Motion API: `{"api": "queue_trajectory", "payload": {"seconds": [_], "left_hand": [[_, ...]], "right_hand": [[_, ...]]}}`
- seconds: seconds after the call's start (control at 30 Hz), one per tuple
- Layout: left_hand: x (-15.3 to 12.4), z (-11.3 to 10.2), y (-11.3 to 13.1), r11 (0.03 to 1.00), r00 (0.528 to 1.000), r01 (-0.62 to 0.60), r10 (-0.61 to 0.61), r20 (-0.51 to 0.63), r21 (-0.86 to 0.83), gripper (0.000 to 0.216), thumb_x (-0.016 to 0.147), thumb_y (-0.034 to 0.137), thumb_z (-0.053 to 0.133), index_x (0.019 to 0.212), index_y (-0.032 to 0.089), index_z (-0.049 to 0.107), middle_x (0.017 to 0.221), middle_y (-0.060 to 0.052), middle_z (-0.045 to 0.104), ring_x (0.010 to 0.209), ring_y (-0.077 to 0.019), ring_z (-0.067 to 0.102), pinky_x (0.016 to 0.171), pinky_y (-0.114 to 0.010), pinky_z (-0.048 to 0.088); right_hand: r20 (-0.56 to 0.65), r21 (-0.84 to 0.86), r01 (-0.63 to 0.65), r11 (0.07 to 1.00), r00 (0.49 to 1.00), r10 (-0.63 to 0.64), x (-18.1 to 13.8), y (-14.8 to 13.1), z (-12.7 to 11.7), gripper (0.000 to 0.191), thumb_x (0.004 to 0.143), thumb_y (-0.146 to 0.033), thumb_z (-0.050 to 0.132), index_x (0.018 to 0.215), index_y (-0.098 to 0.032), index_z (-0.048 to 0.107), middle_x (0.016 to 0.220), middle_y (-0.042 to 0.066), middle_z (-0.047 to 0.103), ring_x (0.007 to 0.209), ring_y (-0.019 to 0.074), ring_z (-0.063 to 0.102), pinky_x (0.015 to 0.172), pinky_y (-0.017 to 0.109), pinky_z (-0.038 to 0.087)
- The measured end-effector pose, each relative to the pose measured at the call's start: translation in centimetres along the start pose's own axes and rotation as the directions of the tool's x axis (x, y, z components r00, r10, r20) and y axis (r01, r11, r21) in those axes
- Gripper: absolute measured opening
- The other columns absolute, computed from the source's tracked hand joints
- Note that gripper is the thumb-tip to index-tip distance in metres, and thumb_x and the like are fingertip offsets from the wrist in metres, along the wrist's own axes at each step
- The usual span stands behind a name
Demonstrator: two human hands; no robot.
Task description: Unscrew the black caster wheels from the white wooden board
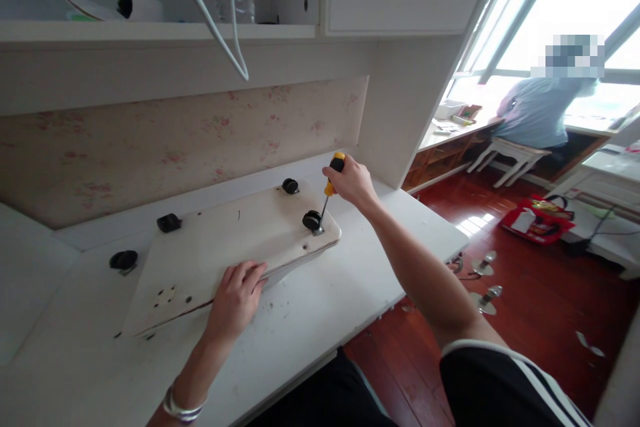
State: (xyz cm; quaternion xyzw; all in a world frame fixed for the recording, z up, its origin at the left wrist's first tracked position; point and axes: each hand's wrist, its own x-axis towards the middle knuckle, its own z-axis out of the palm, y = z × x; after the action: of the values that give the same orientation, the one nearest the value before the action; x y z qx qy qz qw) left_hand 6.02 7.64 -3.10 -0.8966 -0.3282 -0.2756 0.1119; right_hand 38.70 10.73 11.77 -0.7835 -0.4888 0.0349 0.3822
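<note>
Screwdriver [331,181] gripped in right hand [351,181], tip at caster [312,220], left hand [235,300] flat on board [225,247]

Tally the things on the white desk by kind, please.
Casters: 4
Board: 1
Screwdriver: 1
Total: 6

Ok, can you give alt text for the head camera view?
The right hand holds a yellow-handled screwdriver at a black caster on a pale board, which the left hand presses onto a white desk. Another person sits by the window.
</note>
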Motion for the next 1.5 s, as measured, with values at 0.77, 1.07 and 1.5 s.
{"api": "queue_trajectory", "payload": {"seconds": [0.77, 1.07, 1.5], "left_hand": [[-0.2, 0.1, 0.0, 1.000, 1.000, -0.022, 0.022, -0.018, 0.017, 0.026, 0.090, 0.019, 0.060, 0.115, 0.022, 0.063, 0.103, -0.007, 0.064, 0.090, -0.0215, 0.058, 0.087, -0.037, 0.049], [-0.1, 0.0, 0.2, 1.000, 1.000, -0.007, 0.007, -0.013, 0.029, 0.025, 0.087, 0.019, 0.064, 0.112, 0.021, 0.065, 0.101, -0.007, 0.064, 0.089, -0.0214, 0.058, 0.087, -0.036, 0.049], [0.1, 0.0, 0.4, 0.999, 0.999, -0.016, 0.018, -0.042, 0.037, 0.027, 0.085, 0.019, 0.067, 0.112, 0.020, 0.065, 0.100, -0.006, 0.064, 0.087, -0.0214, 0.057, 0.086, -0.035, 0.049]], "right_hand": [[0.021, 0.094, -0.094, 0.991, 0.995, 0.092, 0.7, 1.9, -0.3, 0.035, 0.076, -0.048, 0.055, 0.096, -0.020, 0.061, 0.083, 0.010, 0.069, 0.081, 0.0266, 0.066, 0.071, 0.037, 0.050], [0.053, 0.170, -0.142, 0.975, 0.989, 0.135, 1.3, 3.1, 0.2, 0.035, 0.077, -0.045, 0.059, 0.101, -0.020, 0.062, 0.088, 0.008, 0.070, 0.081, 0.0237, 0.068, 0.072, 0.034, 0.052], [0.080, 0.247, -0.169, 0.954, 0.985, 0.154, 1.6, 3.8, 0.7, 0.033, 0.077, -0.046, 0.060, 0.097, -0.020, 0.060, 0.085, 0.007, 0.069, 0.076, 0.0223, 0.068, 0.067, 0.033, 0.053]]}}
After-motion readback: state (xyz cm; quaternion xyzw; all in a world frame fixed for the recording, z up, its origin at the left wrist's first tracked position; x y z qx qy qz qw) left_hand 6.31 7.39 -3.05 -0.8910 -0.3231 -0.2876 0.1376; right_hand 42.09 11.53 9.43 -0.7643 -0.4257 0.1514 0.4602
